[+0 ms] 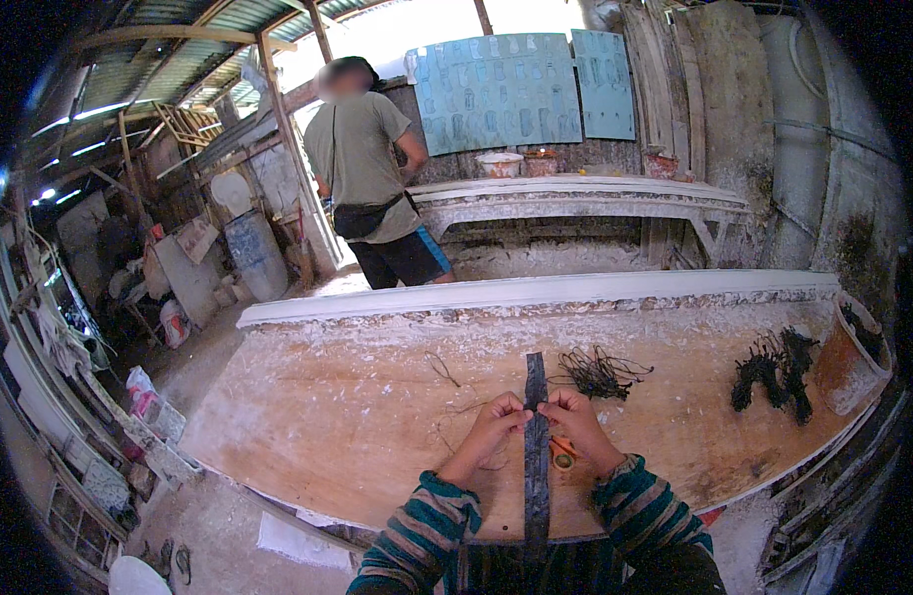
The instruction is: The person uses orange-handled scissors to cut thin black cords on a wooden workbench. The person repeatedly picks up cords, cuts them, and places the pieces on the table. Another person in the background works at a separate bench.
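Observation:
A long dark grey strip (537,486) runs lengthwise over the wooden table (357,397), from its middle down past the near edge toward my body. My left hand (493,424) pinches its left edge near the upper end. Opposite, my right hand (579,421) pinches the right edge, thumb and fingers closed. Beside the strip, partly behind my right hand, lie orange-handled scissors (563,460); their blades are hidden. Just beyond that hand sits a loose bundle of thin black looped cords (600,375). A few thin strands (442,369) lie to the left.
Clumped black cord bundles (774,372) lie at the right, by a tilted whitish-brown bucket (851,359). A white-crusted ledge (536,294) borders the far side. Beyond it a person (362,159) stands at a second bench (585,198) holding tubs.

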The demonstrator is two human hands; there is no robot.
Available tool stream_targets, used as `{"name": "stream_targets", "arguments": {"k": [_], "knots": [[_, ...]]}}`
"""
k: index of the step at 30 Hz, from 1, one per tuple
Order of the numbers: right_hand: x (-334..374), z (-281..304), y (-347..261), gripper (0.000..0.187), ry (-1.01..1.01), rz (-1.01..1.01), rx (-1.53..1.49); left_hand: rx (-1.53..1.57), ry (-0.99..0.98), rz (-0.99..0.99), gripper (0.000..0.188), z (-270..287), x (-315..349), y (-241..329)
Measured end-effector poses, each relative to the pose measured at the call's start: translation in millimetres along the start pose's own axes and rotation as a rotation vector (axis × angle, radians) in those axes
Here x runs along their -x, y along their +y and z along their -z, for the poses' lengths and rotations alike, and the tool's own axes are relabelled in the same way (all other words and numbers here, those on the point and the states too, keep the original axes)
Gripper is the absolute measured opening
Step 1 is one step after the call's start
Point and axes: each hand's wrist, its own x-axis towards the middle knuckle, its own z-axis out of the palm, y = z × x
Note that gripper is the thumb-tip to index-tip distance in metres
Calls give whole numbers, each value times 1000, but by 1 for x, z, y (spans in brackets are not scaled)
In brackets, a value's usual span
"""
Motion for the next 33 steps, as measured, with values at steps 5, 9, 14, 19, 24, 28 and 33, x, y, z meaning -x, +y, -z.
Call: {"name": "stream_targets", "arguments": {"k": [5,9,14,19,24,28,33], "knots": [[-2,5,5,7,-28,-2,9,21,7,-15,12,-1,0,-2],[-2,3,5,7,-25,28,23,56,6,-26,12,-1,-1,-5],[0,2,1,6,-32,8,15,80,-4,-20,11,1,-3,-8],[-1,0,1,6,-21,29,70,70,-18,-11,10,2,-3,-9],[1,-3,-3,6,-1,10,44,4,-20,8,9,2,-4,-15],[0,1,-1,6,-26,58,37,-22,-52,42,9,0,-1,-12],[2,0,-5,8,-15,14,72,-102,-13,71,12,-7,-1,-1]]}}
